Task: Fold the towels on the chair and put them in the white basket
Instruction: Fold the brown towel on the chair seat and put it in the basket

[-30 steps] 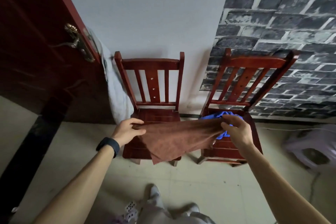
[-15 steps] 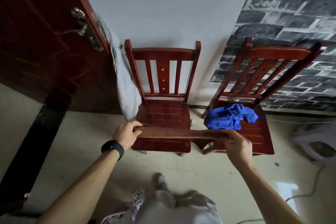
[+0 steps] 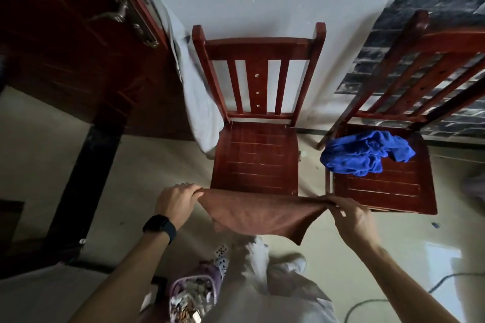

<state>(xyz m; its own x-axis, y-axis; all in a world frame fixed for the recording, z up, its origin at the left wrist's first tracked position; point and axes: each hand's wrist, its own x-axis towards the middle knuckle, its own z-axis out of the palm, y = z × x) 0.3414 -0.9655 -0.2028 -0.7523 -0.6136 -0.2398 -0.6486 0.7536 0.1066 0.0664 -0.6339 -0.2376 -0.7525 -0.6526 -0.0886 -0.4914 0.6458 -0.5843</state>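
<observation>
A brown towel [image 3: 258, 215] hangs stretched between my two hands, just in front of the left red chair [image 3: 256, 157]. My left hand [image 3: 177, 200] grips its left corner and my right hand [image 3: 350, 217] pinches its right corner. The cloth sags below its top edge, and a loose corner droops at the lower right. A crumpled blue towel [image 3: 364, 153] lies on the seat of the right red chair [image 3: 385, 186]. No white basket is in view.
An open dark red door [image 3: 70, 42] with a brass handle stands at the left, with a pale cloth [image 3: 199, 110] hanging behind it. A small clear pouch [image 3: 193, 296] lies on the floor by my feet. A cable [image 3: 393, 294] runs across the tiles at the lower right.
The brown towel has come off the chairs toward me and now hangs in front of the left chair. The view has tilted down and the blue towel is fully uncovered.
</observation>
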